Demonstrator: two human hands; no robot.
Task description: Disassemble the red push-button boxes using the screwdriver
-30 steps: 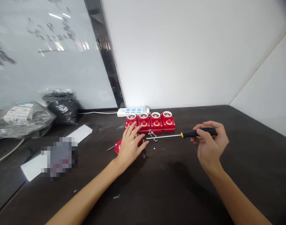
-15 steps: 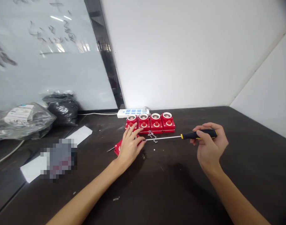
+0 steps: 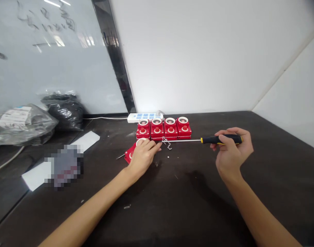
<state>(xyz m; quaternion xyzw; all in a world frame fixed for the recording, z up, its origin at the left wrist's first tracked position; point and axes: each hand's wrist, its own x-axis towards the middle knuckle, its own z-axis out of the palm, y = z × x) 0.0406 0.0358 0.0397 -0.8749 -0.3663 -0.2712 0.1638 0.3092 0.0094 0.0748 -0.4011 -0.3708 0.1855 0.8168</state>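
Observation:
My right hand [image 3: 234, 151] is wrapped round the black-and-yellow handle of a screwdriver [image 3: 221, 139]. Its long shaft points left, held almost level above the table. The tip ends close to the fingers of my left hand [image 3: 143, 153]; whether they touch cannot be made out. Thumb and index of that hand are pressed together, and anything between them is hidden. Under and behind the left hand lies a tilted red alarm box [image 3: 130, 153], mostly covered. A row of several similar red alarm boxes [image 3: 157, 130], with white rings and red knobs, stands just beyond.
White curled strands [image 3: 169, 145] lie before the row. Behind it is a white power strip [image 3: 145, 117]. A thin metal rod [image 3: 120, 156] pokes out left of the tilted box. Plastic-bagged items [image 3: 64, 109], white paper [image 3: 88, 141] and a blurred object occupy the left side.
The left fingers have curled in more, and the screwdriver tip has gone from between them to just beyond them. The camera view has shifted slightly.

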